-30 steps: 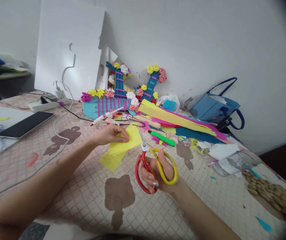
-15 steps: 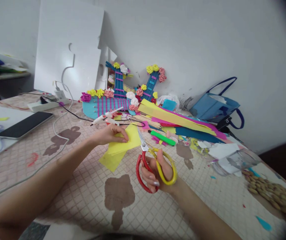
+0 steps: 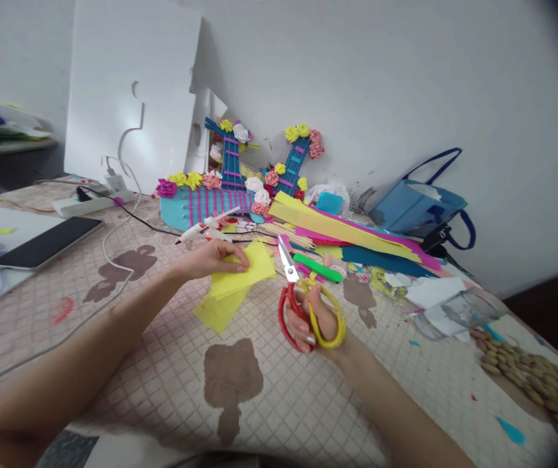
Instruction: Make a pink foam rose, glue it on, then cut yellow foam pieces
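Pinched in my left hand (image 3: 217, 257) is a piece of yellow crepe paper (image 3: 252, 270), with another yellow sheet (image 3: 220, 315) hanging below it. My right hand (image 3: 315, 318) is closed through the handles of a pair of scissors (image 3: 289, 270), one handle red and the other yellow. The blades look shut, point up and away, and stand apart from the paper's right edge. Just beyond the blades lies a green marker (image 3: 317, 268). A white glue gun (image 3: 205, 227) rests behind my left hand.
Decorated cardboard pieces with paper flowers (image 3: 215, 201) stand at the back. Rolled coloured paper (image 3: 347, 224) and wooden sticks (image 3: 286, 234) lie in front. A phone (image 3: 47, 244) and power strip (image 3: 91, 201) are left. A blue bag (image 3: 412, 208), clear cup (image 3: 471, 309) and peanuts (image 3: 522, 370) are right.
My right hand has drawn the scissors to the right, away from the yellow paper, and their blades now look closed. My left hand still holds the paper in nearly the same spot.
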Demonstrator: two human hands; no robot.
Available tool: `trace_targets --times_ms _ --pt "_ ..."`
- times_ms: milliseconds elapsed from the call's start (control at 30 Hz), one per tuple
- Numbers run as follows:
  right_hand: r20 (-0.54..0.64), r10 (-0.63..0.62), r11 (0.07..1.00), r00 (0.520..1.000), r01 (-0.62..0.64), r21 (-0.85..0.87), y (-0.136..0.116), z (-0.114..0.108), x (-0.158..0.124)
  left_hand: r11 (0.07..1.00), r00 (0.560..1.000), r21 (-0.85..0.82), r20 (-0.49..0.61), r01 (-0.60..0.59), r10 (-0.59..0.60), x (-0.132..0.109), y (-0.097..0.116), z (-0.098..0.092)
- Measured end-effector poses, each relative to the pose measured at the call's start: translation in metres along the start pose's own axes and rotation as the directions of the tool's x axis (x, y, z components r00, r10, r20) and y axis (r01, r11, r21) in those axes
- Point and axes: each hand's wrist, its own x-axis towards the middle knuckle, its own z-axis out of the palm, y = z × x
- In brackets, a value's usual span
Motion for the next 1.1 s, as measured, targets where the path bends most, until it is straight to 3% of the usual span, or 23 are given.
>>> trace_targets --times_ms 67,100,167,233,267,300,367,467,567,633,767,900,1100 --pt "-0.225 -0.088 0.960 0.970 0.022 -0.278 -0.011 -0.013 -0.001 0.994 0.988 -0.061 -0.124 0.089 -0.096 0.001 -0.006 -0.003" --pt "-0.340 -0.144 0.896 0.929 -0.023 -0.443 -0.018 -0.022 -0.001 0.985 0.970 -0.094 -0.188 0.141 -0.157 0.002 -0.008 -0.004" --pt "-0.499 -0.324 0.661 0.804 -0.185 -0.727 -0.030 -0.043 -0.003 0.961 0.919 -0.141 -0.287 0.238 -0.270 0.004 -0.013 -0.005" --pt "-0.507 -0.490 0.289 0.709 -0.417 -0.862 -0.038 -0.064 -0.005 0.943 0.885 -0.150 -0.328 0.297 -0.331 0.008 -0.017 -0.003" --pt "-0.485 -0.537 0.134 0.690 -0.498 -0.857 -0.040 -0.073 -0.006 0.942 0.883 -0.143 -0.329 0.304 -0.335 0.010 -0.020 -0.002" --pt "-0.455 -0.555 0.016 0.697 -0.537 -0.843 -0.042 -0.081 -0.006 0.946 0.890 -0.130 -0.320 0.298 -0.325 0.013 -0.022 0.001" --pt "-0.420 -0.562 -0.117 0.713 -0.571 -0.813 -0.042 -0.092 -0.007 0.961 0.913 -0.100 -0.299 0.259 -0.277 0.020 -0.028 0.007" --pt "-0.424 -0.554 -0.178 0.717 -0.599 -0.780 -0.039 -0.101 -0.008 0.982 0.919 -0.045 -0.345 0.185 -0.189 0.033 -0.040 0.017" --pt "-0.438 -0.548 -0.204 0.712 -0.622 -0.756 -0.037 -0.106 -0.008 0.977 0.868 0.088 -0.479 0.193 -0.128 0.037 -0.046 0.021" --pt "-0.443 -0.544 -0.218 0.713 -0.630 -0.746 -0.036 -0.109 -0.008 0.954 0.860 0.218 -0.505 0.208 -0.072 0.032 -0.043 0.020" --pt "-0.472 -0.549 -0.194 0.690 -0.654 -0.731 -0.036 -0.111 -0.008 0.882 0.909 0.384 -0.403 0.272 -0.105 0.011 -0.024 0.012" --pt "-0.491 -0.556 -0.151 0.671 -0.663 -0.734 -0.035 -0.110 -0.009 0.797 0.922 0.494 -0.332 0.348 -0.197 -0.002 -0.016 0.007" --pt "-0.423 -0.509 -0.239 0.750 -0.595 -0.767 -0.034 -0.103 -0.012 0.764 0.924 0.526 -0.285 0.374 -0.256 -0.003 -0.028 0.011"
